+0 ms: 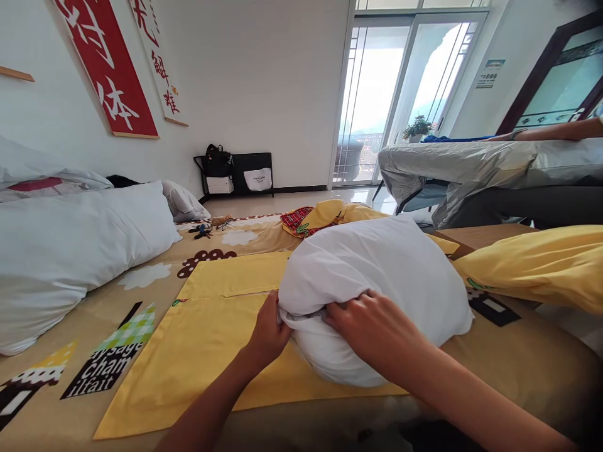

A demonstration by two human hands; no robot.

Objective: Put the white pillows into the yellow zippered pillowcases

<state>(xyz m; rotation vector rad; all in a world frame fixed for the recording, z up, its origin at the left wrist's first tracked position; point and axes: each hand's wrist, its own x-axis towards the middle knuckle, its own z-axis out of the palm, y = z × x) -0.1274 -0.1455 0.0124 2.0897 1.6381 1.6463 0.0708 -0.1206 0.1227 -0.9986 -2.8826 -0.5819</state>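
Observation:
A plump white pillow (400, 270) rests on a flat yellow pillowcase (188, 351), which is spread over the patterned bed sheet. My left hand (271, 333) is closed on the pillow's left end, pinching its fabric. Farther right, my right hand (372, 326) presses and grips the same pillow near a fold, its fingertips partly hidden in the cloth. Across the yellow pillowcase, just left of the pillow, runs a slit opening (247, 294).
Another white pillow (94, 251) lies at the left. A bundled yellow cloth (537, 260) is at the right, with a yellow and red plaid piece (301, 221) behind. A person's arm (556, 132) rests over a covered table (471, 163). Small dark items (201, 231) lie on the sheet.

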